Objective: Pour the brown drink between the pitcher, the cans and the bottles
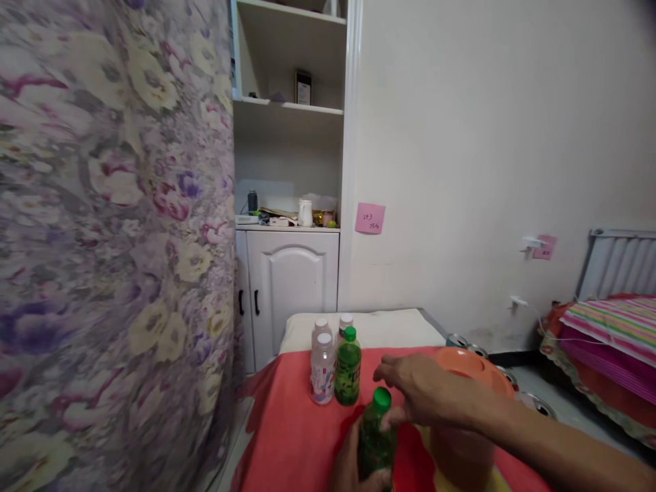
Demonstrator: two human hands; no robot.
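Observation:
Low in the head view, my left hand (348,461) is wrapped round a green plastic bottle (376,441) with a green cap, standing roughly upright. My right hand (410,386) reaches in from the right just over that cap. Its fingers are stretched out and apart, and the thumb is close to the bottle's neck; whether it touches cannot be made out. Behind stands a second green bottle (348,372). Beside it is a clear bottle (322,376) with a white cap and a printed label, with two more white-capped bottles partly hidden behind.
An orange container (471,365) sits partly under my right forearm. Several open cans (536,404) stand to its right. The table has a red cloth (287,424). A floral curtain (117,239) hangs left, a white cabinet (294,287) stands behind, and a bed (609,348) is at right.

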